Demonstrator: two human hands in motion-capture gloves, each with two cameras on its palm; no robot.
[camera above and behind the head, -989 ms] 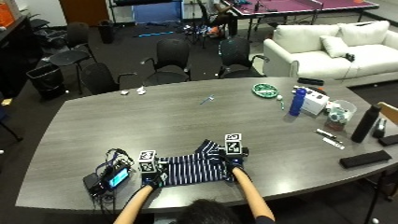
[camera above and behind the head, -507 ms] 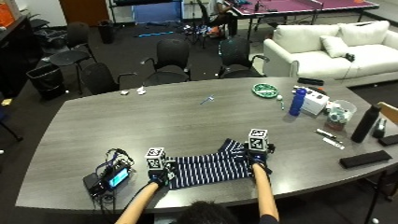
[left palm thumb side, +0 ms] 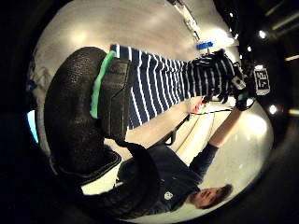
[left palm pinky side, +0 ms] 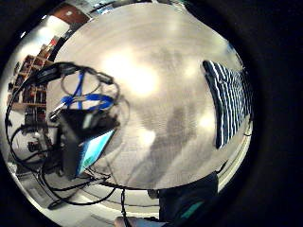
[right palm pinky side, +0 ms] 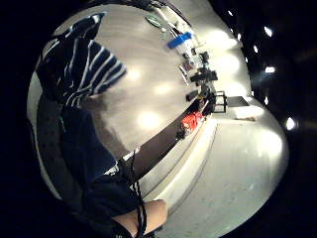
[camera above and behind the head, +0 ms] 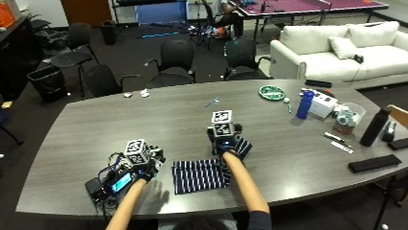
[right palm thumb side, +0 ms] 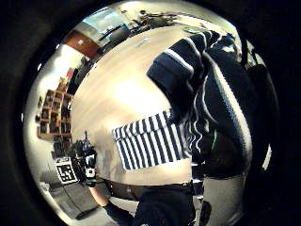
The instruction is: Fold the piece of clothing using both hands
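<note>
While the striped garment (camera above and behind the head: 199, 175) lies partly flat on the grey table (camera above and behind the head: 191, 115) near the person's edge, its far-right portion is lifted and carried in the right hand (camera above and behind the head: 227, 143), whose fingers are curled round a bunch of the cloth. In the right thumb side palm view the raised fabric is seen draped close over that palm, with a cuffed sleeve end (right palm thumb side: 171, 73) hanging free above the flat part. The left hand (camera above and behind the head: 145, 171) is held just beside the garment's left edge, apart from the cloth and between it and a small device with a lit screen and tangled cables (camera above and behind the head: 108, 182). Its thumb (left palm thumb side: 114, 93) is seen raised with nothing pinched under it, so that hand is judged to be released; its other fingers are not shown clearly.

The garment is judged to be a soft, light knit: it will sag and crease wherever it is unsupported, and it will probably slide easily on the smooth tabletop. It is best taken at edges and corners, with the flat part pinned by the left hand while the lifted part is laid over.

The right fingertips are buried in the fabric, and the garment's near edge is partly covered by the right forearm. How many layers already lie stacked cannot be made out.
</note>
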